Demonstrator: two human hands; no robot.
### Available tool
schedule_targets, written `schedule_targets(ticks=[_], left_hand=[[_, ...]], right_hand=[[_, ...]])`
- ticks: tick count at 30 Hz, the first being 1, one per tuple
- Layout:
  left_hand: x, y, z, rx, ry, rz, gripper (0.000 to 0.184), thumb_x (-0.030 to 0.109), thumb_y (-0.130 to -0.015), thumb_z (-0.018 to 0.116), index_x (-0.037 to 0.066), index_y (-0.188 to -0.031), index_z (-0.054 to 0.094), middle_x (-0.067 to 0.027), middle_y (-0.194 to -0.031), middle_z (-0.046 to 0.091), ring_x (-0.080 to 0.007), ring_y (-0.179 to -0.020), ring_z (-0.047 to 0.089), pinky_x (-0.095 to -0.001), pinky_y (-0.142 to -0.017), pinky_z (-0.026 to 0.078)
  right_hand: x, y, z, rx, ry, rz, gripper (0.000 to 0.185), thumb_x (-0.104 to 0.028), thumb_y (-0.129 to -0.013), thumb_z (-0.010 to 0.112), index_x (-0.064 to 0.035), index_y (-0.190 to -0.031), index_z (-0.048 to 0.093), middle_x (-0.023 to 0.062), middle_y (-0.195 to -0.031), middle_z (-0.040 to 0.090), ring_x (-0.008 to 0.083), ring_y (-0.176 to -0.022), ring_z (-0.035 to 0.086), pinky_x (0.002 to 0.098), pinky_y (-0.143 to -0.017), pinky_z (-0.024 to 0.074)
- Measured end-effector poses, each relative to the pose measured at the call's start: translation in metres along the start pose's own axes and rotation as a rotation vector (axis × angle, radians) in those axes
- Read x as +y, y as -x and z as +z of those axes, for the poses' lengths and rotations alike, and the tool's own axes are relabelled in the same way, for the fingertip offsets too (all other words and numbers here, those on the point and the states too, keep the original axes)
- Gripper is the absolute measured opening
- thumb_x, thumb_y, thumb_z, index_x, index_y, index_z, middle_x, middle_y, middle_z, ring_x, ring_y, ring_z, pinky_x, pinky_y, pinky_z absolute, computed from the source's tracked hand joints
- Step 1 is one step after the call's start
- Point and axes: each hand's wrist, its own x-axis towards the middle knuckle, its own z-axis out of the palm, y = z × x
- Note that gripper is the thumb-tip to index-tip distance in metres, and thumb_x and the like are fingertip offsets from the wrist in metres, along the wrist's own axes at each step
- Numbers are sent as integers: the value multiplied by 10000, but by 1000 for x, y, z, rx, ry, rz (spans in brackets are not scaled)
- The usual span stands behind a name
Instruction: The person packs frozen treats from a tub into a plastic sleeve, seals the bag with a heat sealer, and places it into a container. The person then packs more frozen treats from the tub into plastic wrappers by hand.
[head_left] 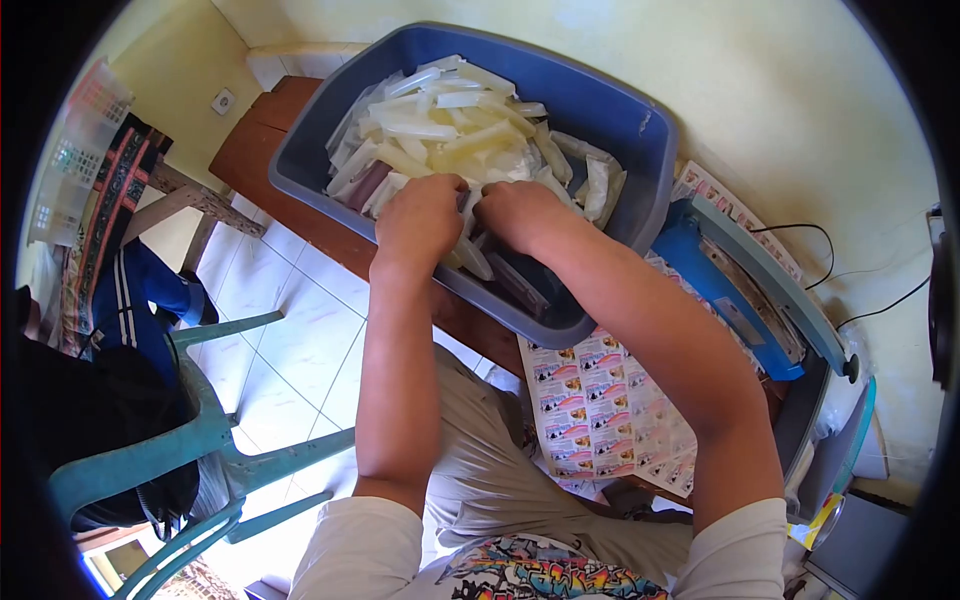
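A large grey-blue tub (625, 130) holds a heap of pale, yellowish sealed plastic tubes (440, 120), with a few purple ones low in the pile. Both hands reach in over its near side. My left hand (420, 215) has its fingers curled down at the near edge of the heap. Close beside it on the right, my right hand (515, 212) is bent inward, fingertips low among the tubes. The fingertips of both hands are largely hidden, and what they hold cannot be made out.
The tub stands on a brown wooden bench (250, 145). To the right are a blue sealing machine (730, 290) with a grey lever and printed label sheets (600, 410). A green plastic chair (215, 440) with dark things on it stands left. White baskets (80, 150) are at the far left.
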Motion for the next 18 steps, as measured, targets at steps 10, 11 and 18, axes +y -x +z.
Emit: schedule_targets(ticks=[10, 11, 18], left_hand=[[12, 3, -6, -41, -116, -34, 399, 121, -982, 649, 191, -1352, 781, -175, -1269, 773, -380, -1212, 714, -506, -1031, 555], [14, 5, -8, -68, -134, -57, 410, 115, -978, 646, 198, -1356, 781, -180, -1270, 771, -381, -1212, 715, -507, -1031, 557], [14, 5, -6, -65, -170, -42, 439, 98, -960, 635, 221, -1353, 787, -194, -1267, 769, -387, -1199, 720, -505, -1031, 560]], right_hand=[[-1, 7, -6, 28, 94, 70, 273, -167, -982, 630, -72, -1120, 846, 128, -1252, 791, 299, -1204, 751, 451, -966, 624], [-1, 9, -6, 74, 94, 71, 261, -174, -978, 646, -69, -1107, 846, 120, -1240, 793, 288, -1217, 738, 446, -983, 618], [0, 20, -15, 100, 180, 24, 201, -143, -914, 672, -73, -996, 842, 183, -1126, 795, 314, -1150, 748, 443, -982, 588]])
